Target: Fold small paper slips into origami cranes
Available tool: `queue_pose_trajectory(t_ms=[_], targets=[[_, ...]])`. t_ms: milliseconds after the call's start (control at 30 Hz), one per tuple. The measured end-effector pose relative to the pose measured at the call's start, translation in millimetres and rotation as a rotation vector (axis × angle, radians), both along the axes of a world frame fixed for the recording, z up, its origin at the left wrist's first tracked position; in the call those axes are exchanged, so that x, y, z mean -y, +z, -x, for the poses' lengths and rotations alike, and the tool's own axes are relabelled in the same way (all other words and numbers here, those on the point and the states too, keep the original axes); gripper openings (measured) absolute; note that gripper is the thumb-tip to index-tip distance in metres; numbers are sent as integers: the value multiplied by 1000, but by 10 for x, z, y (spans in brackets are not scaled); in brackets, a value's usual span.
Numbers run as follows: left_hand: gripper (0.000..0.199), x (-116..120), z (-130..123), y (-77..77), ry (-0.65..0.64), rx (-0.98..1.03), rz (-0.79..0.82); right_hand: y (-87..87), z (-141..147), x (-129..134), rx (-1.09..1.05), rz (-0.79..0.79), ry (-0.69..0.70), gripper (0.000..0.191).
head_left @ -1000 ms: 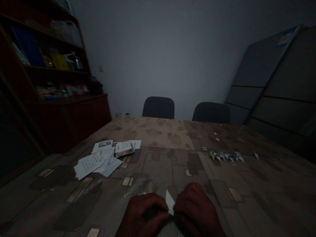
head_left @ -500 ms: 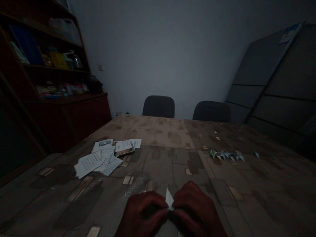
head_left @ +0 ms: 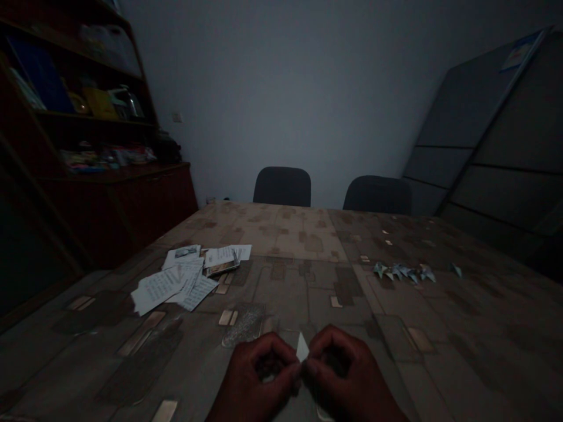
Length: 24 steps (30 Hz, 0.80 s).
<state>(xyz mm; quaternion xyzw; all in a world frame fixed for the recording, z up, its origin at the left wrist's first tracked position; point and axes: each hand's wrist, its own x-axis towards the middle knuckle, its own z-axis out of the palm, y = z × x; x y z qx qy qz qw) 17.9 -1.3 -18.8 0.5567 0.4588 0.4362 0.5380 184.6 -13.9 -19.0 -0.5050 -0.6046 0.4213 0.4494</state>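
Note:
Between both hands, near the table's front edge, a small pale folded paper (head_left: 301, 347) points upward like a narrow triangle. My left hand (head_left: 259, 372) pinches its lower left side between thumb and forefinger. My right hand (head_left: 345, 369) pinches the lower right side in the same way, the two thumbs nearly meeting. The fingertips hide the paper's lower part. To the right lies a row of small folded paper pieces (head_left: 400, 272) with pointed ends, and one more folded piece (head_left: 457, 270) sits apart from them.
Loose printed paper sheets (head_left: 160, 288) lie overlapping on the left of the patterned table (head_left: 281, 293). Two dark chairs (head_left: 282, 186) stand at the far side. A wooden cabinet (head_left: 153, 199) with filled shelves is at the left, and grey panels (head_left: 444, 123) lean at the right.
Both hands have risen slightly and their fingers have arched more, opening gaps behind the thumbs. The folded paper stays pinched between them. The camera view has shifted slightly.

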Motion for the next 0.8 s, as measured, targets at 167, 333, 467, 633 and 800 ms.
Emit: queue_pose_trajectory(t_ms=[167, 333, 467, 633, 800], targets=[[13, 11, -20, 4, 2, 51, 78, 36, 20, 4, -1, 38, -40, 4], [10, -12, -17, -47, -18, 65, 93, -21, 57, -12, -8, 55, -16, 8], [12, -96, -11, -157, -38, 134, 165, -75, 37, -34, -22, 110, 2, 6], [21, -175, 53, -205, -91, 342, 315, 24, -107, -69, 255, -296, 83, 7], [21, -150, 99, -172, -168, 409, 408, 91, -167, -88, 499, -748, 278, 11]])
